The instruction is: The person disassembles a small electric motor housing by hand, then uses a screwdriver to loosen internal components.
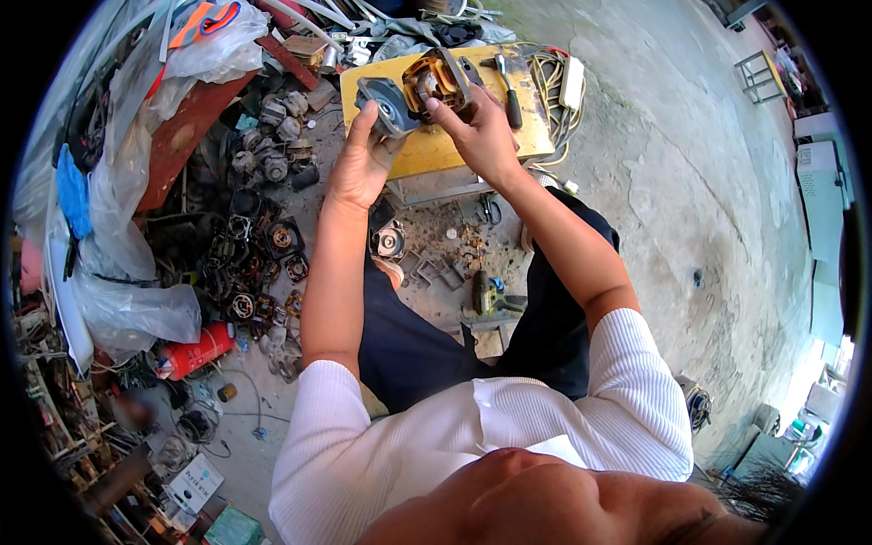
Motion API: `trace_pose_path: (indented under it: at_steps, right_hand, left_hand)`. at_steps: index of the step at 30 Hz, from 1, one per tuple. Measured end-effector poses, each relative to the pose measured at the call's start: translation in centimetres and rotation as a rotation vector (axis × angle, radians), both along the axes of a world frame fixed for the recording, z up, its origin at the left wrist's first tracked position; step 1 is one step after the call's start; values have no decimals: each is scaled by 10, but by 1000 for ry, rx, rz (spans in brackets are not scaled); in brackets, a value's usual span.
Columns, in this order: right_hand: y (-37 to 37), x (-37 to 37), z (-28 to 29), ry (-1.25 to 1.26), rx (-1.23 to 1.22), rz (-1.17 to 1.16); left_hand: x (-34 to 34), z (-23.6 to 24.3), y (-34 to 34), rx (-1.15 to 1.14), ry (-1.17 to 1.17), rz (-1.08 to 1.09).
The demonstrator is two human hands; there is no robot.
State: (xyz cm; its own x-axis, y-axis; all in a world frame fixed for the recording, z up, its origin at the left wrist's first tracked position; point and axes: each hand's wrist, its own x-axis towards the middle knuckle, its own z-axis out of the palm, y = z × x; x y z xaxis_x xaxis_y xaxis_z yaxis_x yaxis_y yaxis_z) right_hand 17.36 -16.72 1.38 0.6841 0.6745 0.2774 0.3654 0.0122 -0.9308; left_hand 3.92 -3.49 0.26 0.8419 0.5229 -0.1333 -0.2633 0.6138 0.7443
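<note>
My left hand (361, 159) grips a grey, squarish metal cover (383, 102) with a round hub in its middle, held over the yellow worktop (431, 154) of a small stand. Just right of the cover, my right hand (481, 136) holds a motor body (436, 74) with orange-brown windings inside its dark rim. The cover and motor body are very close; whether they touch I cannot tell. A black-handled hand tool (511, 102) lies at the worktop's right side, beside my right hand.
Piled motor parts (254, 263), plastic sheeting (136, 304) and a red cylinder (195, 350) crowd the left. A power strip with cables (570, 84) lies right of the stand. A drill (483, 291) and metal bits lie between my legs. Grey concrete floor (681, 182) extends rightward.
</note>
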Motion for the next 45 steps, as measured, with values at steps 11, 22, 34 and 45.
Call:
trace_pose_path:
  at_steps: [11, 22, 34, 45]
  right_hand:
    - [-4, -3, -2, -508, 14, -110]
    - [2, 17, -16, -66, 38, -109]
    - [4, 21, -3, 693, 208, 78]
    - [-7, 45, -3, 620, 6, 292]
  left_hand:
    - [8, 8, -20, 186, 116, 6]
    - [4, 18, -21, 1, -28, -143]
    - [7, -1, -16, -88, -91, -115]
    - [-2, -1, -6, -55, -71, -57]
